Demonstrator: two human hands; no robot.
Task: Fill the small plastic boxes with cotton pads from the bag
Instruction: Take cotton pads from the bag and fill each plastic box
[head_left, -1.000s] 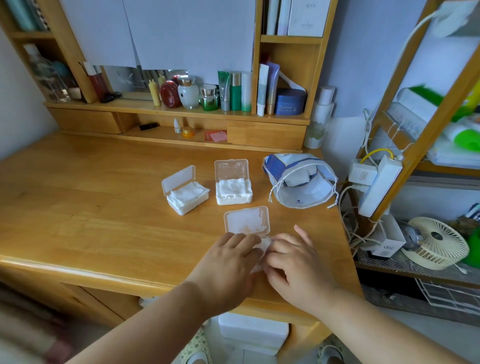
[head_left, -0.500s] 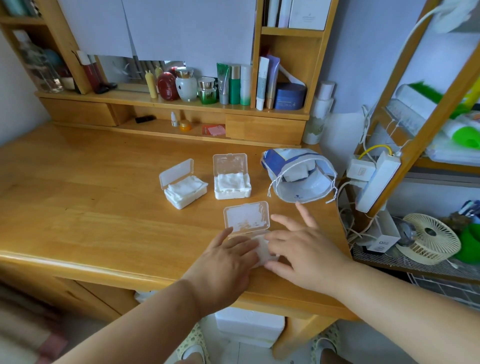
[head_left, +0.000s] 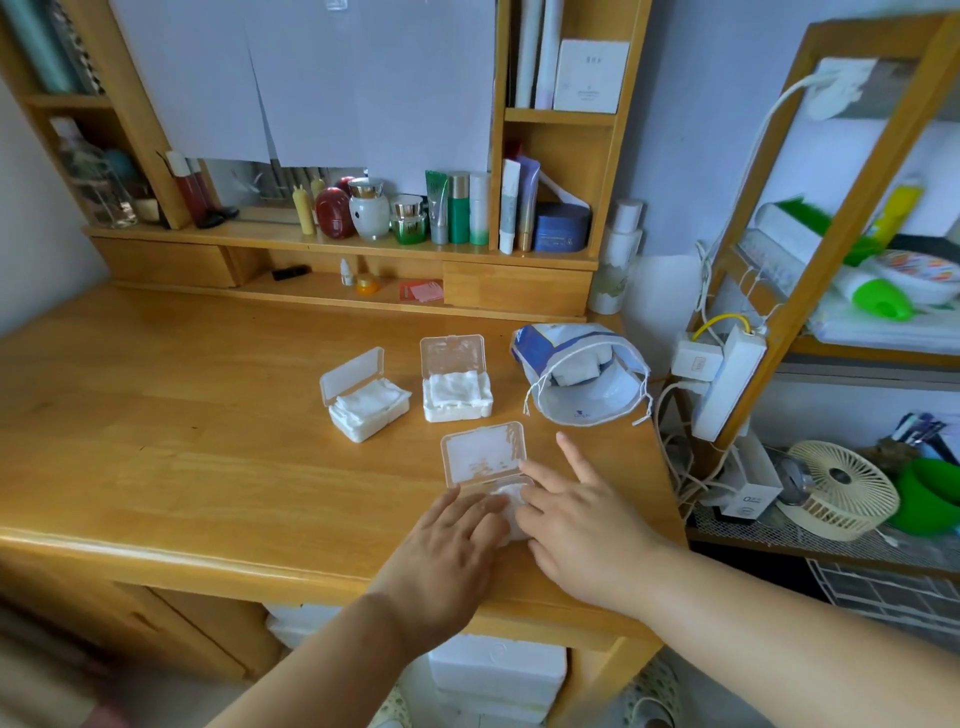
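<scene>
Three small clear plastic boxes stand open on the wooden desk. The left box (head_left: 363, 402) and the middle box (head_left: 456, 392) hold white cotton pads. The near box (head_left: 485, 457) has its lid raised; its base and pads (head_left: 511, 501) lie mostly under my hands. My left hand (head_left: 449, 551) rests flat on the pads with straight fingers. My right hand (head_left: 576, 512) lies beside it with fingers spread, fingertips at the box's right edge. The blue-and-white drawstring bag (head_left: 582, 379) lies open on its side behind, with pads showing inside.
A shelf unit (head_left: 337, 249) with bottles and jars runs along the desk's back. A power strip (head_left: 727, 379) and cables hang at the right edge, beside a rack holding a small fan (head_left: 841, 488). White foam boxes (head_left: 493, 670) sit under the desk.
My right hand's fingers have spread and lifted a little from the box. The left hand stays pressed on the pads. The view has shifted slightly.
</scene>
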